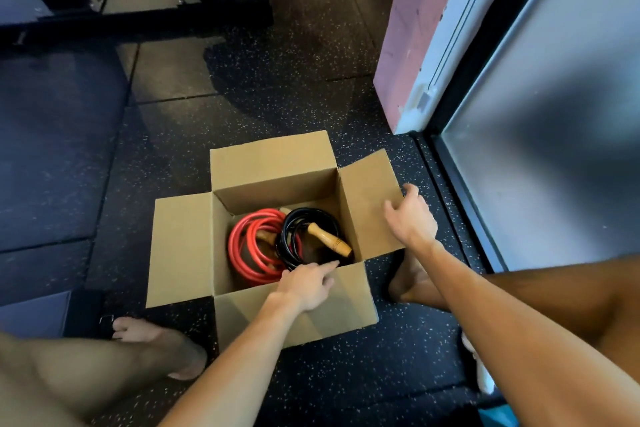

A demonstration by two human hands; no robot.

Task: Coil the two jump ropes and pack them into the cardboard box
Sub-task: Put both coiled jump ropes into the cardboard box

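Dark speckled rubber gym floor here, with a frosted glass door off to the right. Only the one head view to go on.

The cardboard box sits open on the floor between the person's feet, all four flaps folded out. Both ropes are inside and coiled: the red rope on the left, and the black rope beside it, overlapping a bit, with a wooden handle lying across it.

The left hand reaches over the near rim, fingers stretched out towards the black coil and holding nothing. The right hand rests loosely spread on the right flap, not clamped on it as far as I can tell.

So I'd say packing is basically done, just a final nudge. Next is probably tucking that coil flat so the flaps can fold in.
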